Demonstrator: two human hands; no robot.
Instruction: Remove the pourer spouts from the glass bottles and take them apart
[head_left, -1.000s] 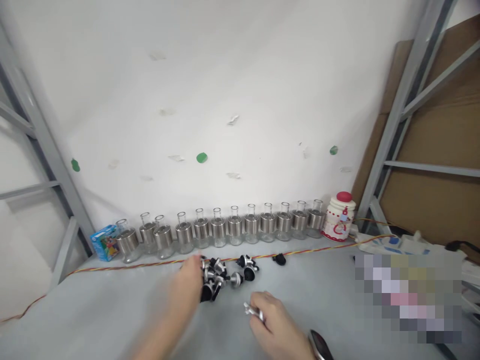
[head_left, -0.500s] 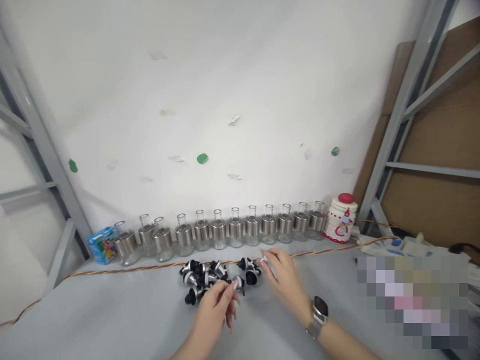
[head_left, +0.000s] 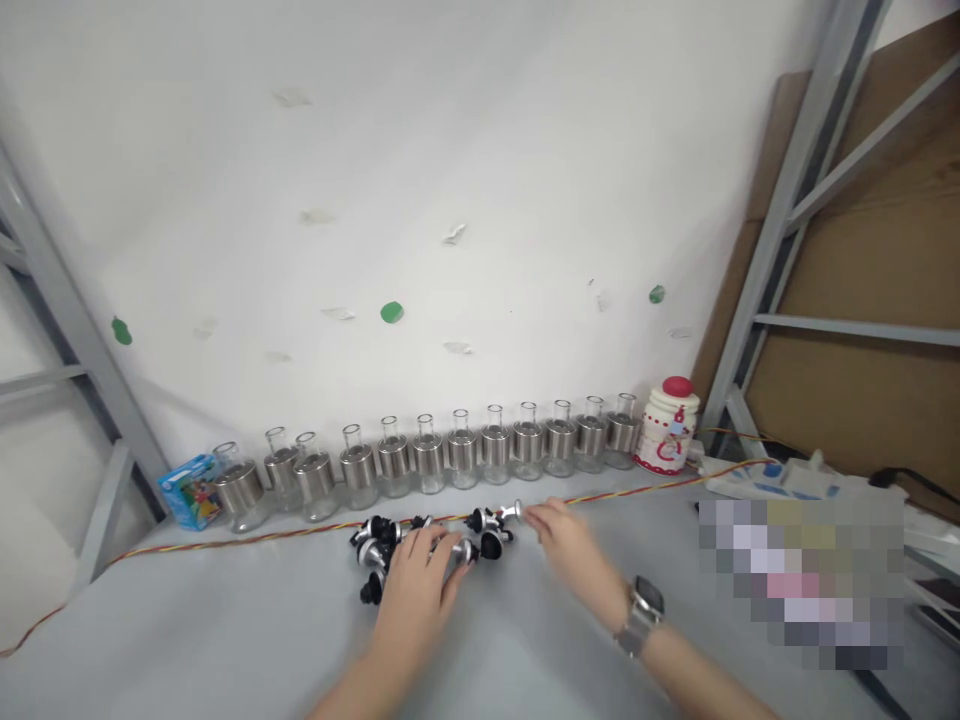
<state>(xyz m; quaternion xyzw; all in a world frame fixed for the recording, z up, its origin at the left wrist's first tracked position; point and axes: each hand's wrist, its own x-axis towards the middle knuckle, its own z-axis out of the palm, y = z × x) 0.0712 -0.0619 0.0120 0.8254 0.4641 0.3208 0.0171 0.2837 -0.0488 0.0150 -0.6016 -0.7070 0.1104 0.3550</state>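
Several black-and-silver bottle pourers (head_left: 373,553) lie in a loose pile on the grey table. My left hand (head_left: 420,575) rests palm down over the middle of the pile, its fingers somewhat spread and hiding the pourers beneath. At the pile's right end, my right hand (head_left: 564,540) is closed, its fingertips pinching at a silver bottle pourer (head_left: 513,510); the grip itself is blurred. Two black-topped pourers (head_left: 491,545) lie just left of those fingertips. Behind the pile stands a row of glass bottles (head_left: 462,450) with steel bands and open necks.
A red-and-yellow twisted cord (head_left: 615,494) runs across the table before the bottles. At the row's left end is a blue box (head_left: 191,492); a white jar (head_left: 667,430) with a red lid ends it at right. Farther right lies a white power strip (head_left: 795,478).
My left hand has turned from pinching at a pourer to lying flatter over the pile. The right hand stays at the pile's right end, with the silver pourer now showing at its fingertips.
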